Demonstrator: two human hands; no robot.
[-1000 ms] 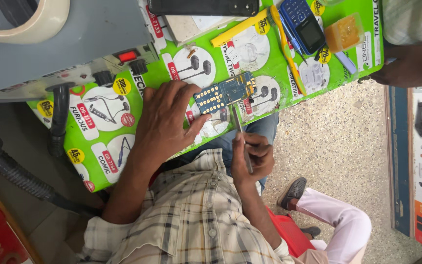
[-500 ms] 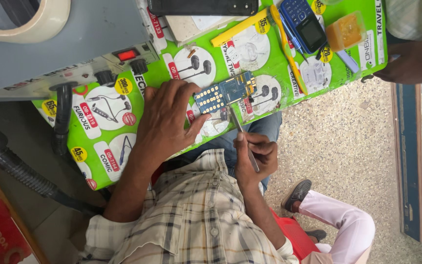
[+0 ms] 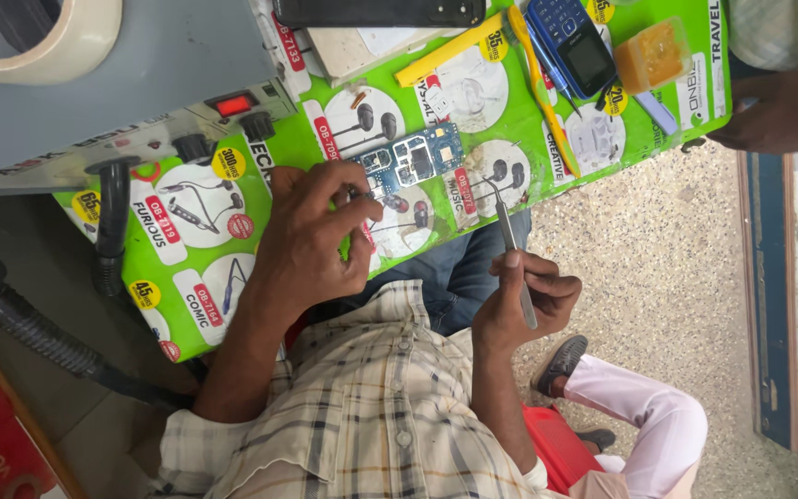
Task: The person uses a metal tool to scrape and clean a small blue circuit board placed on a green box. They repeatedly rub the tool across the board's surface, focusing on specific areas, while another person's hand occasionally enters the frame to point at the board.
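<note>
While our left hand [image 3: 311, 245] pinches the circuit board [image 3: 410, 160] at frame centre, our right hand [image 3: 519, 300] grips tweezers [image 3: 513, 245] pointing up toward it.

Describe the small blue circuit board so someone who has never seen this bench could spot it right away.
Start at the bright green printed mat covering the bench. Near its middle, at the left hand's fingertips, lies the small blue circuit board. Unlike the blue keypad phone further up, it is bare, studded with metal components.
</note>
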